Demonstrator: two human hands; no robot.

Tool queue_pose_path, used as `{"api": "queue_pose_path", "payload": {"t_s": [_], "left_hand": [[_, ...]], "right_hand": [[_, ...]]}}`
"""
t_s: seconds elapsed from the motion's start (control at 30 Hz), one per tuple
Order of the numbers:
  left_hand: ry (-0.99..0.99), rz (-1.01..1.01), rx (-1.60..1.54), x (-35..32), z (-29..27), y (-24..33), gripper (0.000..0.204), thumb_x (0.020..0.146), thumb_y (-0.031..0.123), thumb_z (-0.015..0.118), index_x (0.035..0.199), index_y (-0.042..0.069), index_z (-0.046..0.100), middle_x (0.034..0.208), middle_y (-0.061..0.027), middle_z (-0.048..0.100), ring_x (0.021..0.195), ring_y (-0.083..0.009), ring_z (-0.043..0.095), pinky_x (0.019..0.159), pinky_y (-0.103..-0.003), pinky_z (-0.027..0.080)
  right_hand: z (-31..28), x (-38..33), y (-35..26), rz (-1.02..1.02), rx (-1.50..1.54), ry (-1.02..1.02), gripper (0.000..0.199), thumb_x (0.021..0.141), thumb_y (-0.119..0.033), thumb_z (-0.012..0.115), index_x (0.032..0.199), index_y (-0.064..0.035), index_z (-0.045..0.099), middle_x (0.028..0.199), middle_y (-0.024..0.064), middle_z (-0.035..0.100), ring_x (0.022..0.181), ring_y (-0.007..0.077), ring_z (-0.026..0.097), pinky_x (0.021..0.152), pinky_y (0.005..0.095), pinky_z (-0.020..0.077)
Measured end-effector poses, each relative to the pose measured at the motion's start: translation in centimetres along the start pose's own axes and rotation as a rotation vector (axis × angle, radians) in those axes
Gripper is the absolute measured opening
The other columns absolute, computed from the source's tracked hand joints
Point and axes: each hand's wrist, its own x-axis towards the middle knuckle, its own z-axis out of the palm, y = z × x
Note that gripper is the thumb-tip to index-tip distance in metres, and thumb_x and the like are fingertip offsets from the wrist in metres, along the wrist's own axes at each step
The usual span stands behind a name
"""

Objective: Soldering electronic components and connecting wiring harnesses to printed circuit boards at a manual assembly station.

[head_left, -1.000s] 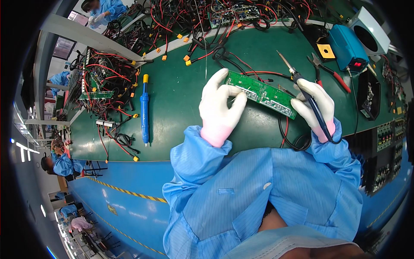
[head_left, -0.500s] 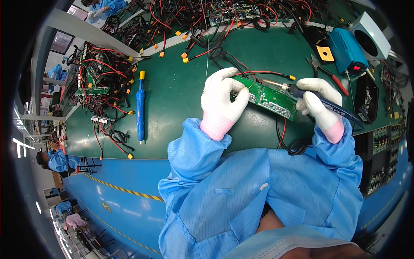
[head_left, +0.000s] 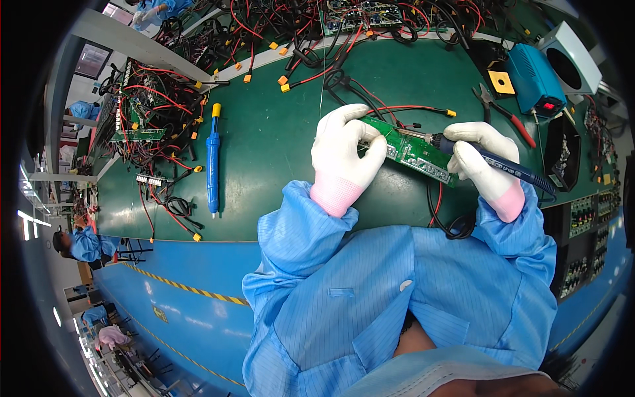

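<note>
A green circuit board (head_left: 420,157) with silvery solder tracks is tilted above the green bench. My left hand (head_left: 347,149), in a white glove with a pink cuff, grips the board's left end between thumb and fingers. In my gloved right hand (head_left: 488,155) is a dark blue soldering iron (head_left: 506,165), closed in the fingers. The iron's metal tip points left and lies over the board's upper edge; whether it touches cannot be seen. Red and black leads (head_left: 403,109) with a yellow connector pass behind the board.
On the bench (head_left: 278,145) to the left lies a blue desoldering pump (head_left: 213,165). Wired boards (head_left: 149,126) pile up at far left. At right are pliers (head_left: 503,112), a teal soldering station (head_left: 534,79), a white fan-like box (head_left: 569,56) and a black tray (head_left: 563,152).
The soldering iron and my right hand have shifted left, bringing the tip further over the board. My left hand and the board have moved only slightly.
</note>
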Motion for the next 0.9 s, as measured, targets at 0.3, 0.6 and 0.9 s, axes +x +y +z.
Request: {"api": "queue_pose_path", "payload": {"t_s": [0.3,0.6,0.9], "left_hand": [[0.004,-0.005,0.008,0.1,0.0,0.1,0.003,0.071,0.009,0.067,0.070,0.007,0.066,0.117,-0.0112,0.061,0.103,-0.0219,0.057,0.084,-0.029,0.048],[0.000,-0.020,0.013,0.1,0.1,0.1,0.003,0.071,0.009,0.067,0.070,0.007,0.066,0.117,-0.0111,0.061,0.103,-0.0218,0.057,0.084,-0.029,0.048],[0.007,-0.004,-0.009,0.0,0.0,-0.2,0.003,0.071,0.009,0.067,0.071,0.006,0.066,0.116,-0.0113,0.061,0.104,-0.0220,0.058,0.084,-0.029,0.048]], "right_hand": [[0.2,-0.1,-0.3,0.009,-0.014,-0.004,0.023,0.084,-0.005,0.058,0.104,0.0042,0.064,0.087,0.0121,0.066,0.066,0.0148,0.062,0.062,0.0237,0.0491],[0.8,-0.5,0.5,-0.206,-0.170,-0.030,0.029,0.085,-0.009,0.054,0.107,0.0081,0.062,0.079,0.0140,0.065,0.061,0.0167,0.061,0.057,0.0236,0.0487],[0.6,-1.3,0.8,-0.215,-0.155,0.008,0.033,0.084,-0.006,0.056,0.113,0.0090,0.059,0.088,0.0166,0.066,0.072,0.0194,0.065,0.065,0.0252,0.0511]]}}
